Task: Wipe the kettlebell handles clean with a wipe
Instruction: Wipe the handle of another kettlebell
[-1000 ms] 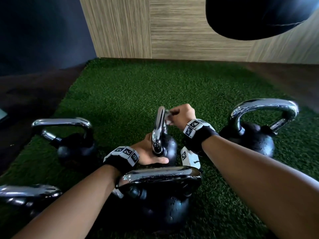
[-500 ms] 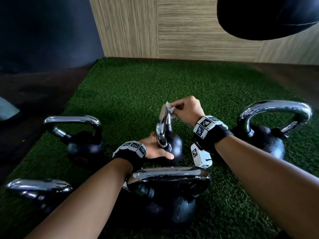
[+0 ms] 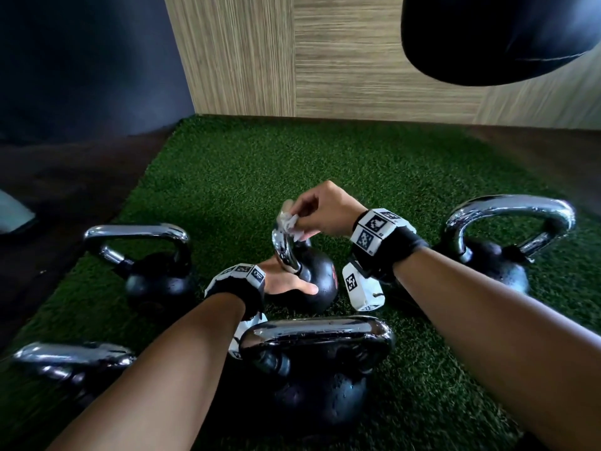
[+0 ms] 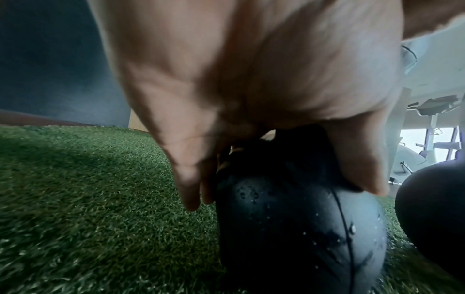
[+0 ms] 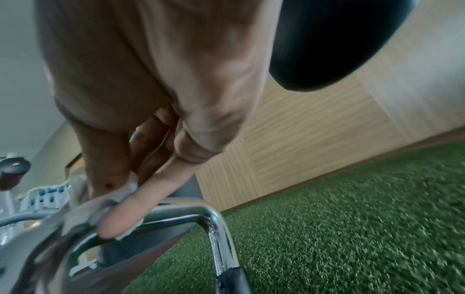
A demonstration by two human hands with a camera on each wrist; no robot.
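Turf mat [image 3: 325,164]: green artificial grass. Its left edge runs diagonally against the dark floor [image 3: 65,190]; its far edge meets the wood-panel wall [image 3: 357,60]. The far half of the mat is open room.
Punching bag [image 3: 497,34]: black, hangs above the far right of the mat, apart from the kettlebells.
Near kettlebell [image 3: 318,382]: largest in view, at the near centre, chrome handle lying crosswise between the two forearms.
Right kettlebell [image 3: 487,258]: upright just beyond the right wrist, handle arched high.
Left kettlebell [image 3: 156,278]: upright near the left edge of the mat.
Near-left kettlebell [image 3: 65,359]: only its handle shows clearly, at the mat's near-left corner.
Centre kettlebell [image 3: 317,271]: the one being handled; small black body with water drops [image 4: 302,228], ringed by the other four with narrow gaps of turf between.
Chrome handle [image 3: 284,252]: stands edge-on to the head camera; its corner and far leg are bare [image 5: 216,228].
Left hand [image 3: 286,281]: fingers straight and spread down both sides of the black body, bracing it [image 4: 251,89].
Right hand [image 3: 322,209]: fingers curled, pinching the wipe at the handle's top [image 5: 151,139].
Wipe [image 3: 289,222]: small, white, crumpled, pressed against the top bar of the handle [image 5: 88,206].
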